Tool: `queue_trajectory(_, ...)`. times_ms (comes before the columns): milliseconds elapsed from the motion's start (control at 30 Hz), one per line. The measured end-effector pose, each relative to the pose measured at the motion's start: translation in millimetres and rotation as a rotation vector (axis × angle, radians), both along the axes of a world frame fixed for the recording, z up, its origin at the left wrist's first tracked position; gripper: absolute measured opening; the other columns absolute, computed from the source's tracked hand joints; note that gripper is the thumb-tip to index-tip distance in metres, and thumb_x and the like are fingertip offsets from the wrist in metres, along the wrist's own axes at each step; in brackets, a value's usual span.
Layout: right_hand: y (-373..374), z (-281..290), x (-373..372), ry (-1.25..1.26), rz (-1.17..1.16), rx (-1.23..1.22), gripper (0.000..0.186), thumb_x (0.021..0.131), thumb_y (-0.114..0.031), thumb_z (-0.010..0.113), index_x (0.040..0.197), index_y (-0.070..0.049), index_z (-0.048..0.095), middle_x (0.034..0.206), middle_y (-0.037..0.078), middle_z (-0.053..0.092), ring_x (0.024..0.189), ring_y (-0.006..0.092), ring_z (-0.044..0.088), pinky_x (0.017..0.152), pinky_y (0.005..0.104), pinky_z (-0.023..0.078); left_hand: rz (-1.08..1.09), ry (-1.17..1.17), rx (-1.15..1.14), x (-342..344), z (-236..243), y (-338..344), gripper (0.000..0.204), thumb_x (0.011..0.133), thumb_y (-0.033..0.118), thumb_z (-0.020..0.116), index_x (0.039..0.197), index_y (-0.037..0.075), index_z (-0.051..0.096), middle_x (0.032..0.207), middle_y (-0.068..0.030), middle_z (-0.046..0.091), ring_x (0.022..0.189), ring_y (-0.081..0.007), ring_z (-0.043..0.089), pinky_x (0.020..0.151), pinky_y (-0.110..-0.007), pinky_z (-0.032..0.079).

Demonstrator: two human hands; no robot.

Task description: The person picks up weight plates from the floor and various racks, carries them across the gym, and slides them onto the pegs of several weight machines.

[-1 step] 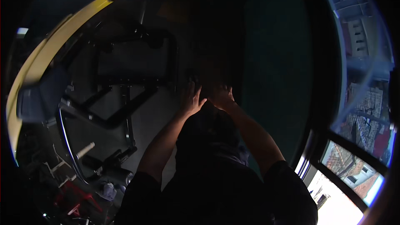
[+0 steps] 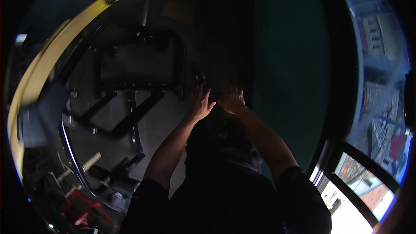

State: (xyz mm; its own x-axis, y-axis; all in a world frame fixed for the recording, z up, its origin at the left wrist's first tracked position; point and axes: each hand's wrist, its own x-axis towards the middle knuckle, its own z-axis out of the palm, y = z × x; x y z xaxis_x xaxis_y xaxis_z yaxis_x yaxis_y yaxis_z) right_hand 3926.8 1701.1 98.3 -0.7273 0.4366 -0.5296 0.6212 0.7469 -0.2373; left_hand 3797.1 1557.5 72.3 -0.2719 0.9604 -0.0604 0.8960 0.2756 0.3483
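My left hand [image 2: 200, 105] is in the middle of the view, its fingers stretched forward and its thumb pointing toward the other hand. Close beside it on the right is my right hand [image 2: 233, 101], also with fingers extended, palm down. A narrow dark gap separates the two thumbs. Neither hand visibly holds anything. The surface beneath them is too dark to make out, so I cannot tell whether they press on it. A small dark object [image 2: 200, 78] lies just beyond my left fingertips; its kind is unclear.
To the left stands a black metal frame [image 2: 180, 60] like gym equipment, with a curved yellow beam [image 2: 65, 39] outside it. Lower left is a red frame [image 2: 84, 206]. A dark green strip [image 2: 290, 73] runs along the right, beside a window [image 2: 364, 169] showing rooftops.
The view has shifted slightly, so the black frame, beam and window sit a little differently. Both hands keep nearly the same place and pose.
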Motion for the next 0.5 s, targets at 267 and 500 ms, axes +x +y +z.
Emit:
queue_trajectory(267,156,-222,-113,-0.354,0.033,-0.074,0.07,0.093,-0.047,0.055,0.145,-0.005,0.037,0.14,0.021,0.043,0.132,0.0388,0.038,0.105,0.0582,0.032,-0.167,-0.122,-0.42,-144,-188,180,0.053,0.09,0.043,0.062,0.126,0.004,0.057,0.123,-0.0201,0.057,0.118,-0.0349,0.052,0.096,-0.05,0.042)
queue_trajectory(500,243,-473,-214,-0.222,0.239,-0.129,0.046,0.093,-0.032,0.052,0.127,-0.002,0.055,0.129,0.016,0.052,0.124,0.0344,0.044,0.102,0.0512,0.034,-0.217,0.034,-0.654,-250,-439,263,0.035,0.086,0.03,0.065,0.11,0.005,0.063,0.11,-0.0115,0.063,0.114,-0.0294,0.053,0.096,-0.049,0.041)
